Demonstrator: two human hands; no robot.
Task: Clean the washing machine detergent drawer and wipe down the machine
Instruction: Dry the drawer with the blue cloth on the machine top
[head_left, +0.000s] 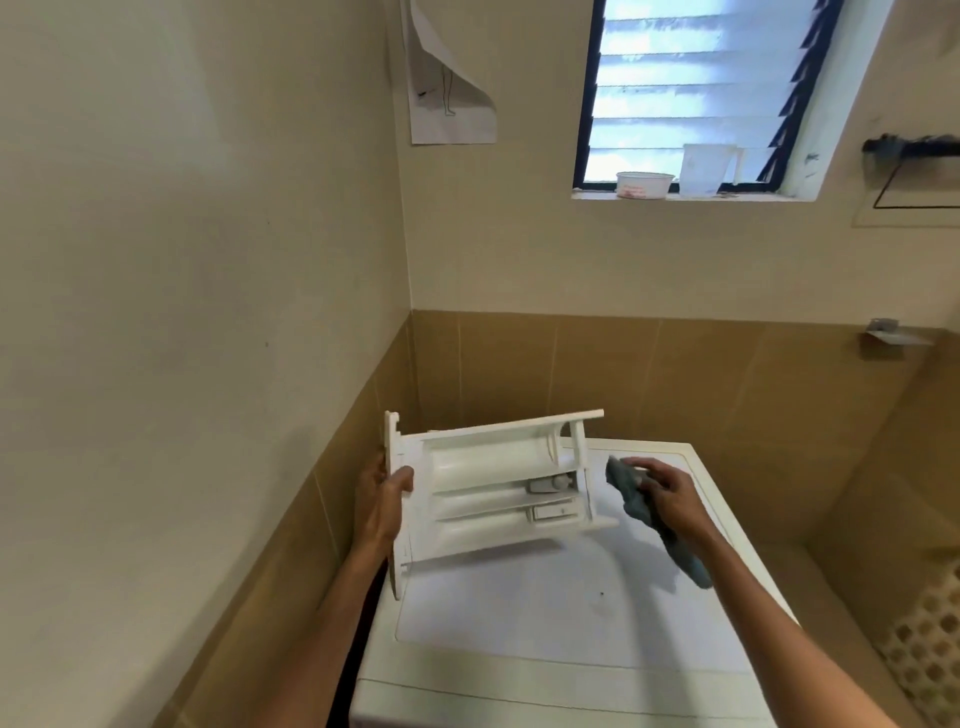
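Inspection of progress: I am holding the detergent drawer (498, 493) out of the washing machine (545, 639), above the far left of its flat white top surface. My left hand (382, 499) is gripping the front panel, thumb over its edge. My right hand (670, 493) is clutching a limp grey-blue cloth (631, 488) just right of the drawer, apart from it. I am judging removal done, with wiping, refitting and the machine wipe-down outstanding (a dark speck (601, 594) is showing on top). The drawer is rigid moulded white plastic with rounded compartments.
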